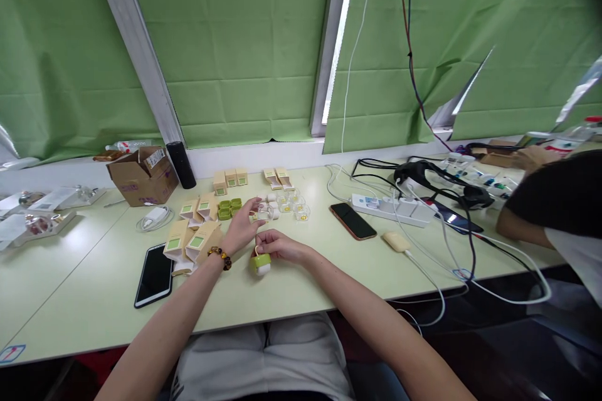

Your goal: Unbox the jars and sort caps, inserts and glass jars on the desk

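Observation:
My right hand (281, 245) pinches a small green-and-white round item (261, 262) by a thin pale loop at its top, just above the table. My left hand (241, 225), with a beaded bracelet at the wrist, reaches forward with thumb and fingers apart. Its fingertips are beside a group of small white pieces (271, 209); whether they touch one is too small to tell. Clear round cups (301, 212) with yellow bits inside stand right of the white pieces. Several green square pieces (229, 208) sit left of my left hand. Open kraft paper boxes (196, 241) with green labels stand further left.
A black-edged phone (154, 276) lies at the left, another phone (353, 220) at the right. Beyond it are a power strip (392, 209), cables, and a black headset (442, 182). A cardboard box (143, 177) and black cylinder (181, 165) stand behind. Another person's arm (527, 225) rests far right.

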